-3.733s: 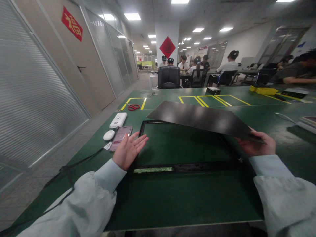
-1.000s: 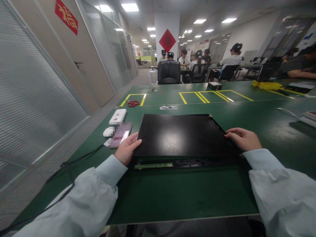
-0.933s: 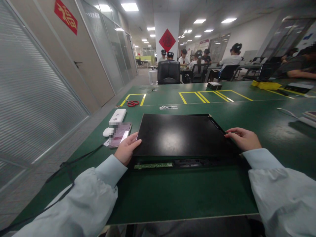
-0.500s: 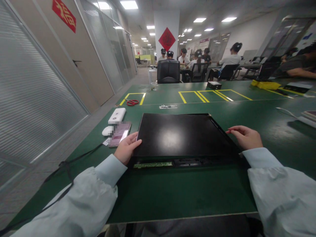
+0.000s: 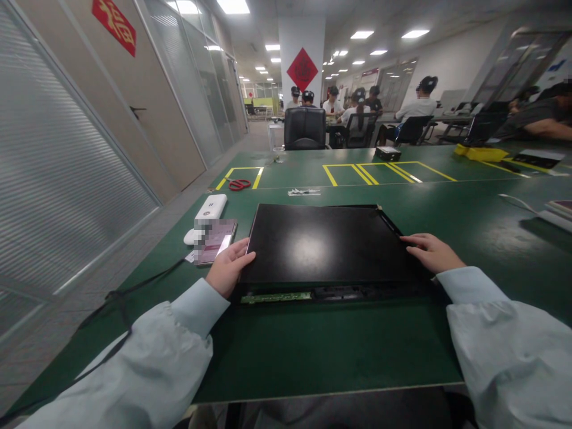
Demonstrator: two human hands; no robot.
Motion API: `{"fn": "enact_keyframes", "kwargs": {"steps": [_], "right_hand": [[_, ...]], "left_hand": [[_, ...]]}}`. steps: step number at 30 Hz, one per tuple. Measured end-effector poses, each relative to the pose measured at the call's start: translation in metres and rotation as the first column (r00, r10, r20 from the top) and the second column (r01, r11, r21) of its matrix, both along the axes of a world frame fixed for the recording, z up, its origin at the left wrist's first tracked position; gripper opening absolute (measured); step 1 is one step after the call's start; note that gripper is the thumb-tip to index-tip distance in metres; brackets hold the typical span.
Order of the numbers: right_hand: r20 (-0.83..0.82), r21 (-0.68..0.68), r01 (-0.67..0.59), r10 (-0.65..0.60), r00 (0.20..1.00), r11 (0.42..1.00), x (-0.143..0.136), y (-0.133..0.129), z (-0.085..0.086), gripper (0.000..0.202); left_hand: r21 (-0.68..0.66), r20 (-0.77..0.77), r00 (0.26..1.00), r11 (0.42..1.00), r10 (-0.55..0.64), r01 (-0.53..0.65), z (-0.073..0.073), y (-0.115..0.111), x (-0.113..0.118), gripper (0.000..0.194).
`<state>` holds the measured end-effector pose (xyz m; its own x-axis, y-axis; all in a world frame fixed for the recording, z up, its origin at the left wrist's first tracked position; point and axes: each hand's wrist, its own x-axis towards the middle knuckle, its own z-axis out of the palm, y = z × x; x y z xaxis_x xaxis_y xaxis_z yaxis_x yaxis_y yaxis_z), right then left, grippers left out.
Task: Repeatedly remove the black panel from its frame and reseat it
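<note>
A dark, glossy screen panel (image 5: 330, 244) lies tilted over a black frame (image 5: 388, 218) on the green table. Along the near side of the frame, a green circuit strip (image 5: 277, 297) shows below the panel's edge. My left hand (image 5: 229, 265) grips the panel's left edge, thumb on top and fingers partly hidden beneath. At the right edge, my right hand (image 5: 432, 252) holds the panel with its thumb and fingers at the side.
Left of the panel are a phone (image 5: 218, 241), a white power bank (image 5: 211, 207) and a black cable (image 5: 156, 277). Red scissors (image 5: 239, 184) and small white pieces (image 5: 304, 192) lie beyond. A yellow tray (image 5: 480, 153) sits far right; people work behind.
My right hand has moved left, from beside the frame onto the panel's right edge, and taken hold there. My left hand keeps its grip with hardly any movement.
</note>
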<state>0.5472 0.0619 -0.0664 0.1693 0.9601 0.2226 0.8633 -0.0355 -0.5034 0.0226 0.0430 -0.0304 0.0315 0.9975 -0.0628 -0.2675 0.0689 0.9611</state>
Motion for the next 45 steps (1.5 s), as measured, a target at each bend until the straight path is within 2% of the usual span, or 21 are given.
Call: {"fn": "enact_keyframes", "kwargs": {"steps": [6, 19, 22, 26, 31, 35, 41, 45], "right_hand": [[0.013, 0.001, -0.031, 0.031, 0.999, 1.0, 0.001, 0.003, -0.003, 0.036], [-0.134, 0.005, -0.019, 0.019, 0.991, 1.0, 0.003, 0.004, -0.003, 0.026], [-0.155, 0.005, -0.014, 0.014, 0.988, 1.0, 0.002, 0.005, -0.003, 0.024], [-0.186, 0.021, -0.011, 0.014, 0.982, 1.0, 0.001, 0.004, -0.004, 0.022], [-0.171, 0.022, -0.027, 0.031, 0.985, 0.999, 0.004, 0.003, -0.008, 0.02], [-0.157, 0.036, -0.05, 0.055, 0.986, 0.998, 0.009, 0.005, -0.013, 0.026], [-0.152, 0.038, -0.087, 0.092, 0.984, 0.995, 0.012, 0.006, -0.014, 0.032], [-0.16, 0.026, -0.091, 0.094, 0.983, 0.996, 0.011, 0.005, -0.011, 0.032]], "left_hand": [[0.015, 0.001, 1.0, 1.0, 0.025, -0.025, 0.001, 0.0, 0.002, 0.059], [0.022, -0.034, 0.999, 1.0, 0.011, -0.01, 0.002, 0.0, -0.001, 0.063], [0.092, -0.128, 0.99, 0.995, 0.057, -0.046, 0.0, 0.002, -0.005, 0.06], [0.195, -0.315, 0.935, 0.975, 0.163, -0.105, -0.006, 0.008, -0.015, 0.048], [0.164, -0.448, 0.886, 0.985, 0.118, -0.048, -0.017, 0.015, -0.023, 0.047], [0.2, -0.578, 0.808, 0.98, 0.114, 0.005, -0.023, 0.019, -0.027, 0.045], [0.229, -0.835, 0.541, 0.957, 0.1, 0.177, -0.022, 0.021, -0.033, 0.054], [0.252, -0.874, 0.47, 0.943, 0.126, 0.216, -0.024, 0.023, -0.035, 0.053]]}}
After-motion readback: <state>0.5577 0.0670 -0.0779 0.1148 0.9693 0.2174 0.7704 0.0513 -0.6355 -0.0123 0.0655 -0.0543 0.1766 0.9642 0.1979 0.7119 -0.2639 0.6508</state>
